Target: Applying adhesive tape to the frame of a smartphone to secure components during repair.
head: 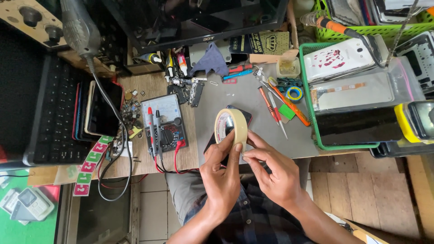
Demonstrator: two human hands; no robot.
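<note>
Both forearms rise from the lower edge and meet at the middle. The left hand (221,174) is curled, thumb raised. The right hand (271,169) pinches thumb against forefinger, apparently touching the left thumb's tip.

Up and left of the left hand (221,174) stands a dark monitor screen (194,18); pink-and-green square labels (88,165) lie far left.

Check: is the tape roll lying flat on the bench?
No. The tape roll is held upright above the bench by the left hand, with the right hand picking at its edge.
</note>
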